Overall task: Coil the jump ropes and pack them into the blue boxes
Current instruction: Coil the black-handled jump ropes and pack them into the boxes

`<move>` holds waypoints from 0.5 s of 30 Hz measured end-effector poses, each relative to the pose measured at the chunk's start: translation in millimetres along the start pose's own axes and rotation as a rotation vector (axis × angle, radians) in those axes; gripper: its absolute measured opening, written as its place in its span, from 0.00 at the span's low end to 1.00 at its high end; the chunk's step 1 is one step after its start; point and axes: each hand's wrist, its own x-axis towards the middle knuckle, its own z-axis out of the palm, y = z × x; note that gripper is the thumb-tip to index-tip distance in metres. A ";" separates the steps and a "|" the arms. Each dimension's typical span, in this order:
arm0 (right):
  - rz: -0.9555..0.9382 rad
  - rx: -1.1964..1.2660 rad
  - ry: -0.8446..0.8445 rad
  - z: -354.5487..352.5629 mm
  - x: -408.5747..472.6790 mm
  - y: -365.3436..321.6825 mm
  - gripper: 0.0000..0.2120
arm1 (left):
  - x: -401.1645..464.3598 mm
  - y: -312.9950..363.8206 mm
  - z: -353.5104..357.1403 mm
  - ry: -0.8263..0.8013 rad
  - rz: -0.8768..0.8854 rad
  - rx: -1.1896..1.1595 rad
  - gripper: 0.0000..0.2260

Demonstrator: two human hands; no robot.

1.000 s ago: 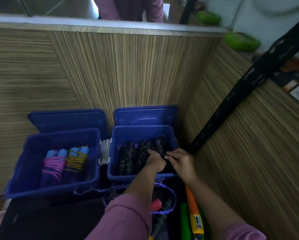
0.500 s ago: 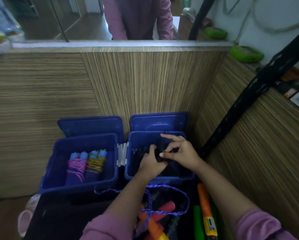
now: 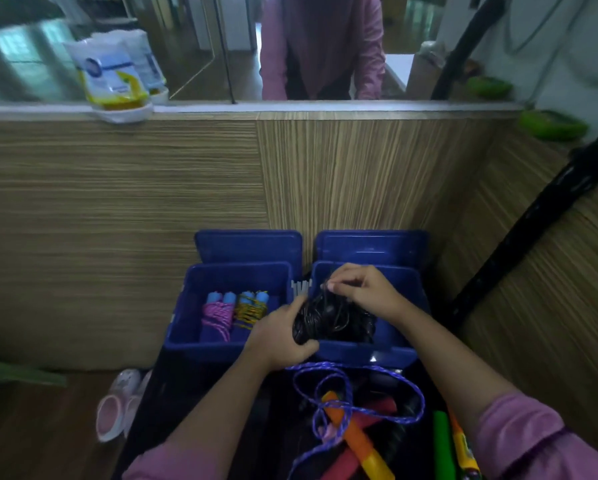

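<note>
While our left hand (image 3: 283, 336) grips the black rope coil (image 3: 320, 318), our right hand (image 3: 363, 289) pinches its strand over the right blue box (image 3: 366, 353); the left blue box (image 3: 193, 306) holds coiled ropes (image 3: 233, 315).

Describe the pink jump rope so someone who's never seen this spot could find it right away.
Against the wood-grain counter wall stand two open blue boxes; go to the left blue box. Two coiled bundles lie side by side in it, and the pink jump rope is the one on the left. Its pink cord sets it apart from the yellow jump rope beside it; both have light blue handles.
</note>
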 end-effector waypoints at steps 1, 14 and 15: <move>0.011 0.001 -0.028 4.6 0.3 -3.9 0.04 | -5.0 -3.9 -2.8 -0.001 -0.002 0.006 0.40; -0.349 -0.563 0.139 43.4 -19.3 -18.4 0.09 | -41.8 -44.4 -23.3 0.147 -0.011 0.139 0.30; -0.374 -0.599 0.116 47.5 -17.2 -22.4 0.10 | -43.2 -45.6 -23.0 0.127 0.003 0.177 0.31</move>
